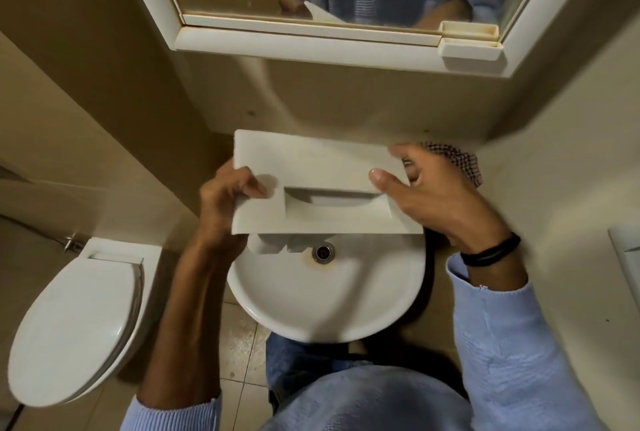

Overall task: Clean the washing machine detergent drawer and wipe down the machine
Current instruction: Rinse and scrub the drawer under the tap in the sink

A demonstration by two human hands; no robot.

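left hand point(225, 195) pinches detergent drawer point(311, 167) over sink point(325, 299); right hand point(433, 195) spread against its end. best steady both sides, tilt toward drain point(322, 252).

The person wears a light blue ribbed knit sweater point(381, 403). Its left sleeve point(173, 413) is pushed well up the forearm and ends in a ribbed cuff. The right sleeve point(502, 326) reaches nearer the wrist, with a loose thread at its cuff. A black band point(491, 252) circles the right wrist. Blue jeans point(298, 358) cover the legs. The left hand point(225, 198) and right hand point(436, 198) are bare.
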